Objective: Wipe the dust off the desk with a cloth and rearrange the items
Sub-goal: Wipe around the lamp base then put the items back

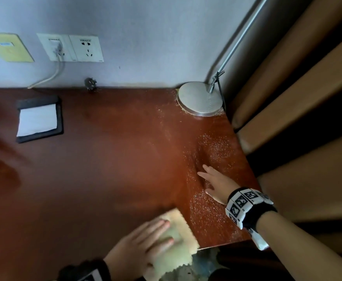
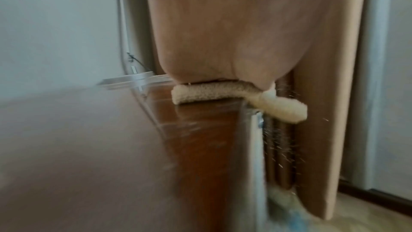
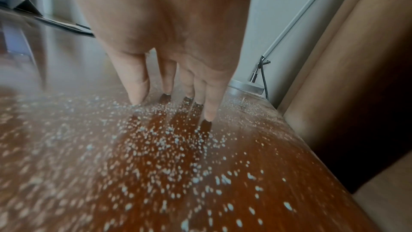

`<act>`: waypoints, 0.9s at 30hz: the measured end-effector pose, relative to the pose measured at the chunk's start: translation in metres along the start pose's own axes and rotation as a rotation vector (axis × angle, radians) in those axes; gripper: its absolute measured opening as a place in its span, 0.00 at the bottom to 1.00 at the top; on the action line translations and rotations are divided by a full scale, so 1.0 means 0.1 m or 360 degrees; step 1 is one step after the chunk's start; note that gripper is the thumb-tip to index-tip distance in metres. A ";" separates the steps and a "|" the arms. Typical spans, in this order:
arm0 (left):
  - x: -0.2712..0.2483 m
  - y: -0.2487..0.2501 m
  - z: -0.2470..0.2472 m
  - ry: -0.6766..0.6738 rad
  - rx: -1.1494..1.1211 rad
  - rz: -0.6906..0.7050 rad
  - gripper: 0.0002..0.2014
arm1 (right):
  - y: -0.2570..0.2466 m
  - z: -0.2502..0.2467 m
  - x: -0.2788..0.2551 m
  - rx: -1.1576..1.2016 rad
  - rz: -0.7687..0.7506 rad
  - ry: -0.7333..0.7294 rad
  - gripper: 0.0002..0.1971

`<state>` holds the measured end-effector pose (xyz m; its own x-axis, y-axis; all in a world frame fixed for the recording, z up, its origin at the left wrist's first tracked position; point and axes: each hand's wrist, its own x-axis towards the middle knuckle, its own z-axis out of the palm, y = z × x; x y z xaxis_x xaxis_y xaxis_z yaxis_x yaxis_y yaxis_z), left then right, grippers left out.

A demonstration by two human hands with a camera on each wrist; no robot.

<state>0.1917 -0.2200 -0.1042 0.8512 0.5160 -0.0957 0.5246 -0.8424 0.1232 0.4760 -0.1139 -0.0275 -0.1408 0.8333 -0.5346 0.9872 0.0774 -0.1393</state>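
Observation:
A pale yellow cloth (image 1: 178, 246) lies at the front edge of the reddish-brown desk (image 1: 105, 159), partly hanging over it. My left hand (image 1: 145, 240) presses flat on the cloth (image 2: 209, 93) with straight fingers. White dust grains (image 1: 212, 151) cover the desk's right part. My right hand (image 1: 212, 179) rests on the desk among the grains (image 3: 167, 140), fingers (image 3: 138, 84) straight and spread, holding nothing.
A metal lamp base (image 1: 199, 99) with a slanted pole stands in the back right corner. A black notepad holder with white paper (image 1: 39, 119) lies at the back left. Wall sockets (image 1: 72, 47) with a cable sit above. Brown curtains (image 1: 297, 98) hang by the desk's right edge.

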 end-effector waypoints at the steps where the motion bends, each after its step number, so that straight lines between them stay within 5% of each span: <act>1: -0.07 -0.12 -0.05 -0.0045 0.0006 -0.0057 0.30 | 0.02 0.02 -0.04 -0.0001 -0.0001 0.0000 0.33; 5: -0.43 -0.59 -0.16 -0.0108 0.0104 -0.0315 0.43 | 0.08 0.09 -0.12 0.0025 -0.0004 -0.0016 0.32; 8: -0.55 -0.65 -0.25 -0.0103 -0.0016 -0.0534 0.38 | 0.13 0.11 -0.15 0.0060 -0.0014 -0.0036 0.31; 13: 0.13 0.03 -0.10 -0.0148 -0.0062 -0.0452 0.40 | 0.15 0.09 -0.23 0.0188 -0.0007 0.0063 0.28; 16: 0.75 0.55 -0.06 -0.0227 -0.0155 -0.0577 0.44 | 0.13 0.13 -0.31 0.0261 -0.0127 0.0359 0.23; 20: 1.11 0.89 -0.29 -0.0314 -0.0503 -0.0654 0.36 | -0.01 0.31 -0.46 0.0265 -0.0354 0.0708 0.21; 23: 1.00 0.60 -0.51 0.0011 -0.0525 -0.0730 0.27 | -0.07 0.54 -0.54 0.0126 -0.0423 0.0664 0.22; 27: 0.79 0.00 -0.66 -0.0100 -0.0513 -0.0864 0.28 | -0.25 0.71 -0.55 -0.0114 -0.0463 0.0672 0.19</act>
<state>0.2600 -0.1693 -0.0462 0.4648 0.8384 -0.2849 0.8685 -0.3691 0.3308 0.4535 -0.2008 -0.0539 -0.3826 0.9188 -0.0969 0.9163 0.3639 -0.1671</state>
